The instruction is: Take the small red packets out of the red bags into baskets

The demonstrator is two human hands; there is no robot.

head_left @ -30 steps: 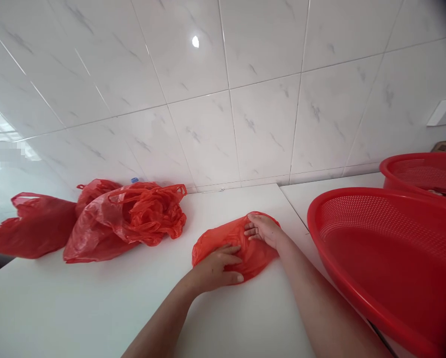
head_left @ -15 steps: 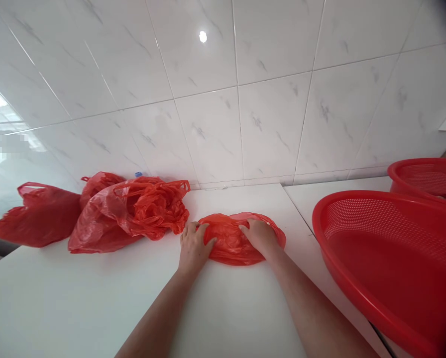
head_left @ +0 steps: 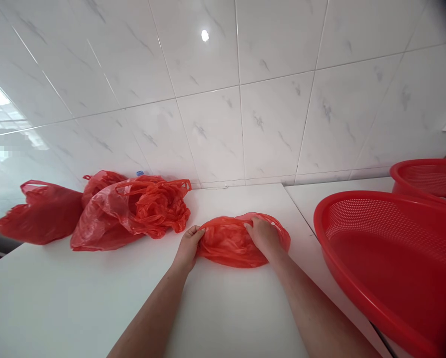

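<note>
A crumpled, thin red plastic bag (head_left: 230, 243) lies on the white tabletop in front of me. My left hand (head_left: 188, 244) pinches its left edge between thumb and fingers. Over the bag's right part, my right hand (head_left: 263, 234) grips the plastic near the far rim, its fingertips partly hidden in the folds. The bag's middle looks bunched and slightly hollow, with a loop of plastic spreading past my right hand.
Several full red plastic bags (head_left: 103, 219) stand at the left by the tiled wall (head_left: 211, 139), a small blue cap (head_left: 140, 173) behind them. On the right sit a large red plastic basket (head_left: 352, 278) and another red basket (head_left: 405, 174) behind it.
My left hand has shifted slightly left and down, from lying spread on the bag's edge to pinching it. The right hand has moved a little rightward, and the bag is spread slightly wider.
</note>
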